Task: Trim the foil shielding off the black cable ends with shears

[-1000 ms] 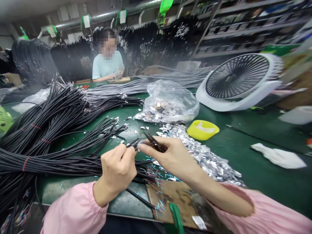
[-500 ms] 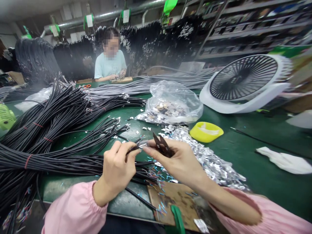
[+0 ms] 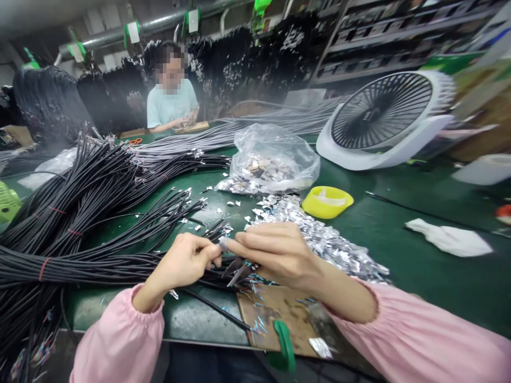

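Observation:
My left hand [image 3: 184, 261] pinches the end of a thin black cable [image 3: 215, 234] just above the green table [image 3: 419, 276]. My right hand [image 3: 275, 251] is closed around small dark snips [image 3: 236, 272], whose blades point down and left, while its thumb and forefinger meet the left fingertips at a bit of silver foil on the cable end. Both hands hover over a brown board [image 3: 279, 314] strewn with short coloured wire offcuts. Bundles of black cables [image 3: 80, 213], tied with red bands, fan out to the left.
A heap of silver foil scraps [image 3: 331, 244] lies right of my hands, with a clear bag of scraps [image 3: 271, 159] and a yellow dish [image 3: 326, 202] behind. A white fan [image 3: 383, 119] leans at back right, a white cloth [image 3: 451, 239] beside it. Another person [image 3: 171, 101] sits across the table.
The snips have swung from pointing up above my right hand to pointing down beneath it. Both hands have dropped slightly and closed together on the cable tip.

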The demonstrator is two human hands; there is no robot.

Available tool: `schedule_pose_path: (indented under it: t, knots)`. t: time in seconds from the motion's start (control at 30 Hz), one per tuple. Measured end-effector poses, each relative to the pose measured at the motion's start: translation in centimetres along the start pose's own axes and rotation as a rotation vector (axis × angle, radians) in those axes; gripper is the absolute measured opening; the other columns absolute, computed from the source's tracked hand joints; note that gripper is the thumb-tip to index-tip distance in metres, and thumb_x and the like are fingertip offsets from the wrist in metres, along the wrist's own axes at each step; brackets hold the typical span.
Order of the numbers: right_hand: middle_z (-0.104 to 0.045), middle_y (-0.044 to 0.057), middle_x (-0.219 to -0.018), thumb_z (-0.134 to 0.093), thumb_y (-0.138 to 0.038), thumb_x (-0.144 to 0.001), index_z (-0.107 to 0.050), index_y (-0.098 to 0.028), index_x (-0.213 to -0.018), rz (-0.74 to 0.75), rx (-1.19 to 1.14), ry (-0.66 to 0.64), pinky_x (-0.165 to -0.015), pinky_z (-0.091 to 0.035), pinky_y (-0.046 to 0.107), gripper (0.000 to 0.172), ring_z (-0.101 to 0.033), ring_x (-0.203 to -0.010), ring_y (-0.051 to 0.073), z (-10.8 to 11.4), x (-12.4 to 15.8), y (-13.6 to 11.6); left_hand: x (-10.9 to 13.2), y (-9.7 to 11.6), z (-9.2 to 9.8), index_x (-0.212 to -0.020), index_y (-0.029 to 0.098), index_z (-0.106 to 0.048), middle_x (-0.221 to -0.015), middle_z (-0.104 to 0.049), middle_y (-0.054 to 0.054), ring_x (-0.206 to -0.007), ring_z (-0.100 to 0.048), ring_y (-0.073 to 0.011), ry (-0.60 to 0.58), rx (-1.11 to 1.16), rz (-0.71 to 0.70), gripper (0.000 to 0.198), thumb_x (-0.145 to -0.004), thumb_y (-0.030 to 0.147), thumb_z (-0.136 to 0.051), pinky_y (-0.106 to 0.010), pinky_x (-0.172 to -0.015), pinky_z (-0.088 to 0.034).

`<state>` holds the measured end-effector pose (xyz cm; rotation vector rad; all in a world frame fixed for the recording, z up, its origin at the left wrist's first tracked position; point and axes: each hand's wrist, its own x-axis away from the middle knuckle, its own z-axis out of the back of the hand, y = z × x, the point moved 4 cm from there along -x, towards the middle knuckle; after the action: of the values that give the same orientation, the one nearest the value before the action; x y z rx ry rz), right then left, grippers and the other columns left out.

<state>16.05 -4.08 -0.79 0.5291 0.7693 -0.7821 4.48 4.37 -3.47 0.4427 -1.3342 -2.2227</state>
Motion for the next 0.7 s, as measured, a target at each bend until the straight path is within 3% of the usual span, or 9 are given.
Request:
schedule_pose_path:
  t: [0.07,0.17,0.23,0.3,0.4,0.5,0.7]
  knots:
    - [-0.059,0.001,-0.058,-0.039,-0.004,-0.084,-0.067,-0.015,-0.08,-0.079,0.075,0.06,-0.045,-0.039,0.022,0.03,-0.051,-0.049,0.01,0.3,0.2,0.4,-0.4,-0.5,0.4,-0.056,0.013,-0.055,-0.045,-0.04,0.005,-0.041,-0.033,-0.0056,0.085,0.134,0.059,0.037,-0.08,0.04,-0.048,-0.019,-0.042,-0.026]
    - [-0.058,0.002,-0.061,-0.045,-0.004,-0.079,-0.067,-0.015,-0.08,-0.421,0.045,0.166,-0.045,-0.039,0.02,0.025,-0.052,-0.05,0.01,0.4,0.6,2.0,-0.6,-1.2,0.7,-0.071,0.013,-0.059,-0.048,-0.041,0.005,-0.041,-0.034,-0.005,0.245,0.311,0.051,0.033,-0.076,0.045,-0.054,-0.018,-0.041,-0.027]
    - [-0.057,0.002,-0.061,-0.049,-0.009,-0.079,-0.068,-0.015,-0.079,-0.599,-0.064,0.147,-0.043,-0.038,0.02,0.02,-0.05,-0.049,0.01,-0.1,0.7,2.8,-0.4,-1.4,0.8,-0.082,0.012,-0.062,-0.054,-0.048,0.003,-0.045,-0.042,-0.0059,0.31,0.336,0.003,0.032,-0.075,0.043,-0.057,-0.017,-0.042,-0.031]
    - [-0.055,0.001,-0.061,-0.052,-0.016,-0.081,-0.068,-0.014,-0.077,-0.677,-0.225,0.073,-0.042,-0.037,0.02,0.017,-0.049,-0.049,0.01,-0.8,0.5,3.1,-0.2,-1.2,0.7,-0.086,0.012,-0.064,-0.061,-0.056,0.0,-0.051,-0.049,-0.0078,0.349,0.286,-0.053,0.028,-0.077,0.038,-0.056,-0.018,-0.045,-0.036]
    - [-0.051,-0.001,-0.055,-0.053,-0.025,-0.084,-0.067,-0.014,-0.071,-0.684,-0.384,0.005,-0.042,-0.035,0.02,0.022,-0.045,-0.048,0.009,-1.3,0.2,2.8,0.2,-0.8,0.6,-0.082,0.012,-0.066,-0.068,-0.063,-0.004,-0.057,-0.056,-0.0108,0.39,0.157,-0.126,0.023,-0.081,0.032,-0.053,-0.02,-0.05,-0.042]
    - [-0.052,0.0,-0.055,-0.052,-0.026,-0.087,-0.065,-0.013,-0.07,-0.635,-0.373,0.038,-0.043,-0.035,0.02,0.024,-0.045,-0.047,0.008,-1.1,-0.1,2.4,0.2,-0.6,0.4,-0.075,0.013,-0.066,-0.069,-0.066,-0.004,-0.059,-0.058,-0.0122,0.41,0.05,-0.163,0.019,-0.08,0.027,-0.054,-0.021,-0.054,-0.045]
    - [-0.053,-0.001,-0.053,-0.051,-0.028,-0.088,-0.062,-0.018,-0.071,-0.539,-0.356,0.066,-0.038,-0.035,0.021,0.022,-0.047,-0.043,0.01,-0.9,-0.5,1.5,0.4,-0.7,0.0,-0.07,0.014,-0.067,-0.066,-0.066,-0.004,-0.059,-0.058,-0.0134,0.474,-0.006,-0.109,0.014,-0.076,0.025,-0.06,-0.023,-0.055,-0.045]
